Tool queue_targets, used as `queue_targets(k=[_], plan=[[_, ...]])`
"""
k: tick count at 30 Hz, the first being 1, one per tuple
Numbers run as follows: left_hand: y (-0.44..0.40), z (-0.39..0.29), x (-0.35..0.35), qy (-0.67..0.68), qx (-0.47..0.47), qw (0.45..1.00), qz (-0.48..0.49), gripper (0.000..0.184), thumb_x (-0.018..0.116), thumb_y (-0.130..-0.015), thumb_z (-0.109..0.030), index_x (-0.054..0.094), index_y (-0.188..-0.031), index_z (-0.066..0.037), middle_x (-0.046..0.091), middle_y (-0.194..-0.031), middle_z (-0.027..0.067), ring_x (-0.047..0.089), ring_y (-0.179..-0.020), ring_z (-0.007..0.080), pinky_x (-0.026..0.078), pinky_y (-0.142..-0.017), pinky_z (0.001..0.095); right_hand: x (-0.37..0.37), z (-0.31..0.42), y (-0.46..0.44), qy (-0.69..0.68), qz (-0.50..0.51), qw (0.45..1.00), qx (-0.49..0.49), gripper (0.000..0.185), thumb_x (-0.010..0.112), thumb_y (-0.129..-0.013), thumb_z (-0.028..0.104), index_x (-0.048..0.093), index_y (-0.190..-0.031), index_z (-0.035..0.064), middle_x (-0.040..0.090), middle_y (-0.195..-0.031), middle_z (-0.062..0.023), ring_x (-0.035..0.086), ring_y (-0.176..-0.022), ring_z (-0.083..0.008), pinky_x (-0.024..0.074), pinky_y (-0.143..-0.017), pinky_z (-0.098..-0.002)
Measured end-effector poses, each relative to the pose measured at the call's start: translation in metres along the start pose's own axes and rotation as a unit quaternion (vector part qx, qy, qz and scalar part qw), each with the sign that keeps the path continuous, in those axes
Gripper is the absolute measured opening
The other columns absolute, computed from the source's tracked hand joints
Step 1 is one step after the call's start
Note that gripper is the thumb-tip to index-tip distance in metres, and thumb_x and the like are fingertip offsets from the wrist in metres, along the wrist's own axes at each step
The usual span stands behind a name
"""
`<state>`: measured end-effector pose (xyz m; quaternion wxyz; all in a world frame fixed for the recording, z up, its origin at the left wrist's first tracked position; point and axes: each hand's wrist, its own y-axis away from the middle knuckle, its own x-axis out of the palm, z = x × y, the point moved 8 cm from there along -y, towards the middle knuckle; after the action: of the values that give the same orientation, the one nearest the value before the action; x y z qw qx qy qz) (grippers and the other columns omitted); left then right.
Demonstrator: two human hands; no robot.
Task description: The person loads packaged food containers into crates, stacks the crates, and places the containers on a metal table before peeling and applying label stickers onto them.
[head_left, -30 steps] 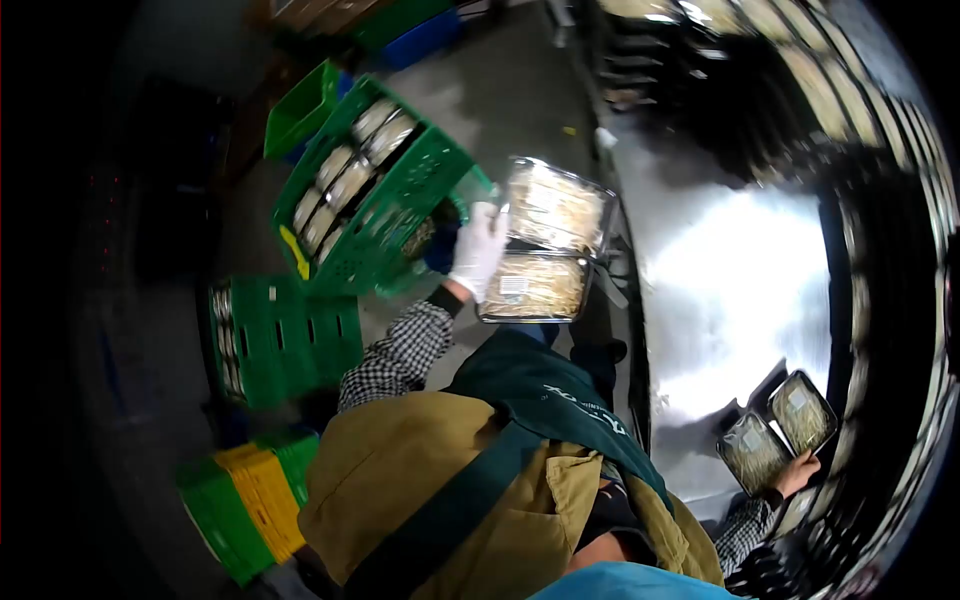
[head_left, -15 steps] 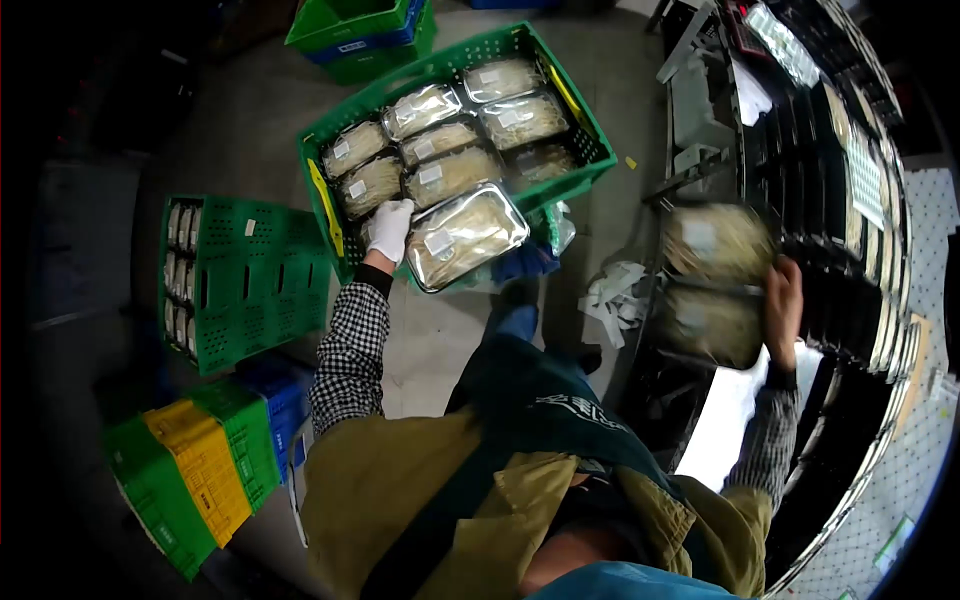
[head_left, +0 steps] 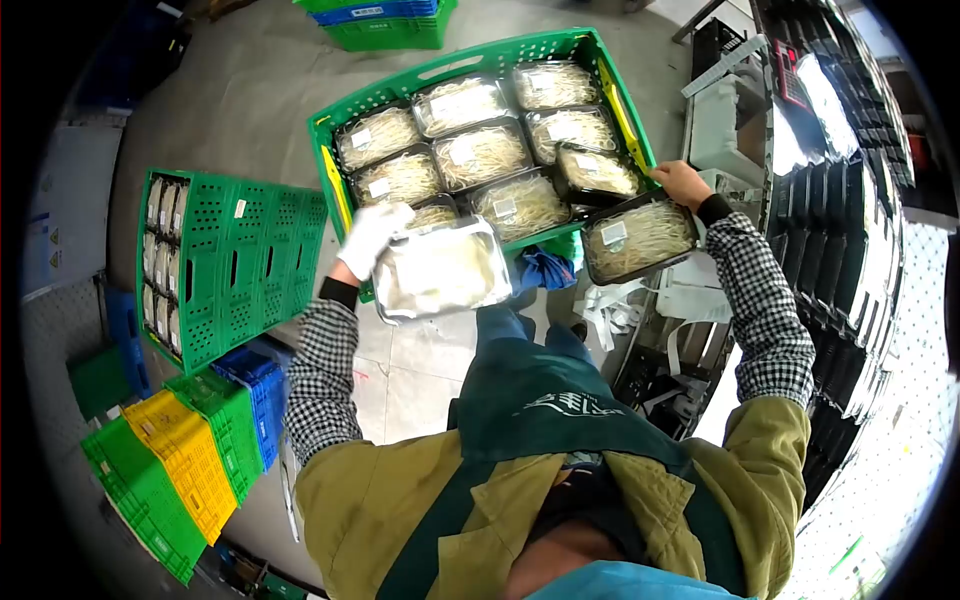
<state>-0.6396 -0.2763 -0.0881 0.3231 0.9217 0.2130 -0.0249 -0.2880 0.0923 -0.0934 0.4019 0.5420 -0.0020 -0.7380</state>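
Note:
My left hand (head_left: pixel 372 240), in a white glove, grips the left edge of a film-wrapped tray (head_left: pixel 445 272), whose top is washed out by glare. This tray overlaps the near-left side of a green crate (head_left: pixel 450 66). My bare right hand (head_left: pixel 684 186) is closed at the right ends of two black trays of pale strands like bean sprouts. One of them, the upper tray (head_left: pixel 600 172), is over the crate's right end; the lower tray (head_left: pixel 640 240) is outside its near rim. Its fingertips are partly hidden. Similar wrapped trays (head_left: pixel 484 155) with white labels lie in rows inside the crate.
Another green crate (head_left: pixel 255 262) with packed trays stands at left, near stacked green, yellow and blue crates (head_left: pixel 190 465). More crates (head_left: pixel 385 28) are at the top. Stacked black trays (head_left: pixel 815 235) line a bench at right, with white strips (head_left: pixel 610 315) hanging nearby.
My right hand has swung left from the bench with the two trays, up to the crate's right end. My left hand's tray has shifted slightly down and now reflects bright glare.

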Motion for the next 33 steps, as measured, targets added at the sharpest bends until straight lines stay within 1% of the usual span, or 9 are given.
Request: queue_targets(k=[6, 7, 9, 12, 15, 18, 21, 26, 33], plan=[[-0.112, -0.071, -0.13, -0.213, 0.326, 0.895, -0.22, 0.028, 0.061, -0.084, -0.021, 0.065, -0.1, 0.002, 0.067, -0.093, 0.0103, 0.06, -0.079, 0.0135, 0.047, -0.073, 0.027, -0.001, 0.033, -0.009, -0.032, 0.059, 0.997, -0.039, 0.033, 0.054, -0.086, 0.029, 0.07, -0.088, 0.0002, 0.066, -0.083, -0.0197, 0.063, -0.075, -0.0295, 0.0473, -0.075, -0.0361], [-0.109, -0.081, -0.132, -0.065, 0.179, 0.951, -0.245, 0.03, 0.061, -0.084, -0.023, 0.065, -0.101, 0.002, 0.067, -0.098, 0.0114, 0.062, -0.083, 0.0151, 0.048, -0.076, 0.0268, 0.001, 0.052, -0.005, -0.055, 0.073, 0.995, -0.041, 0.034, 0.054, -0.087, 0.029, 0.069, -0.09, -0.0007, 0.067, -0.086, -0.0171, 0.062, -0.074, -0.0248, 0.0468, -0.073, -0.034], [-0.131, -0.081, -0.158, -0.313, 0.198, 0.859, -0.354, 0.043, 0.062, -0.082, -0.033, 0.058, -0.117, -0.007, 0.062, -0.107, 0.0165, 0.057, -0.102, 0.0317, 0.044, -0.089, 0.0405, 0.015, 0.075, -0.004, -0.154, 0.1, 0.983, -0.022, 0.032, 0.053, -0.088, 0.027, 0.068, -0.094, -0.0009, 0.067, -0.089, -0.0127, 0.061, -0.077, -0.0177, 0.046, -0.072, -0.0306], [-0.105, -0.093, -0.152, -0.436, 0.157, 0.769, -0.441, 0.062, 0.059, -0.084, -0.031, 0.036, -0.135, -0.006, 0.047, -0.129, 0.0195, 0.047, -0.115, 0.0355, 0.04, -0.094, 0.0427, 0.041, 0.133, -0.009, -0.234, 0.133, 0.963, 0.001, 0.032, 0.051, -0.09, 0.028, 0.068, -0.096, 0.0005, 0.065, -0.084, -0.0064, 0.056, -0.078, -0.0115, 0.0448, -0.072, -0.0264], [-0.058, -0.099, -0.121, -0.365, 0.313, 0.713, -0.511, 0.052, 0.057, -0.086, -0.028, 0.043, -0.129, -0.003, 0.051, -0.122, 0.0201, 0.05, -0.111, 0.0346, 0.04, -0.093, 0.0429, 0.091, 0.188, -0.051, -0.325, 0.087, 0.937, -0.092, 0.037, 0.051, -0.09, 0.031, 0.064, -0.105, 0.0005, 0.066, -0.086, -0.0072, 0.056, -0.074, -0.0136, 0.0451, -0.071, -0.026], [-0.006, -0.111, -0.035, -0.328, 0.438, 0.73, -0.41, 0.041, 0.059, -0.083, -0.022, 0.053, -0.119, -0.003, 0.057, -0.111, 0.0162, 0.052, -0.105, 0.0319, 0.039, -0.092, 0.0414, 0.107, 0.215, -0.074, -0.305, 0.007, 0.939, -0.157, 0.044, 0.057, -0.087, 0.039, 0.062, -0.103, -0.0017, 0.066, -0.092, -0.0143, 0.061, -0.084, -0.023, 0.048, -0.07, -0.0352], [0.018, -0.104, 0.061, -0.357, 0.515, 0.745, -0.23, 0.031, 0.062, -0.078, -0.014, 0.06, -0.108, -0.006, 0.062, -0.1, 0.012, 0.055, -0.098, 0.0274, 0.042, -0.088, 0.0388, 0.055, 0.201, -0.035, 0.066, -0.217, 0.955, -0.189, 0.065, 0.069, -0.073, 0.046, 0.048, -0.114, 0.0009, 0.056, -0.101, -0.0192, 0.059, -0.088, -0.0338, 0.0503, -0.071, -0.0421], [-0.042, -0.072, 0.205, -0.397, 0.571, 0.719, 0.014, 0.019, 0.054, -0.081, -0.013, 0.064, -0.096, -0.007, 0.062, -0.104, 0.0078, 0.055, -0.101, 0.0251, 0.042, -0.089, 0.0377, 0.075, 0.135, -0.025, 0.092, -0.206, 0.965, -0.133, 0.038, 0.065, -0.076, 0.017, 0.045, -0.105, 0.0036, 0.053, -0.096, -0.0176, 0.061, -0.079, -0.0358, 0.0508, -0.062, -0.0426], [-0.083, -0.033, 0.274, -0.543, 0.527, 0.644, 0.113, 0.024, 0.048, -0.082, -0.017, 0.061, -0.101, -0.013, 0.057, -0.1, 0.0066, 0.051, -0.102, 0.0253, 0.039, -0.092, 0.0383, 0.082, 0.118, -0.031, 0.039, -0.16, 0.984, -0.067, 0.04, 0.068, -0.076, 0.025, 0.05, -0.106, 0.0058, 0.055, -0.103, -0.0192, 0.061, -0.085, -0.0365, 0.0502, -0.072, -0.0434]])
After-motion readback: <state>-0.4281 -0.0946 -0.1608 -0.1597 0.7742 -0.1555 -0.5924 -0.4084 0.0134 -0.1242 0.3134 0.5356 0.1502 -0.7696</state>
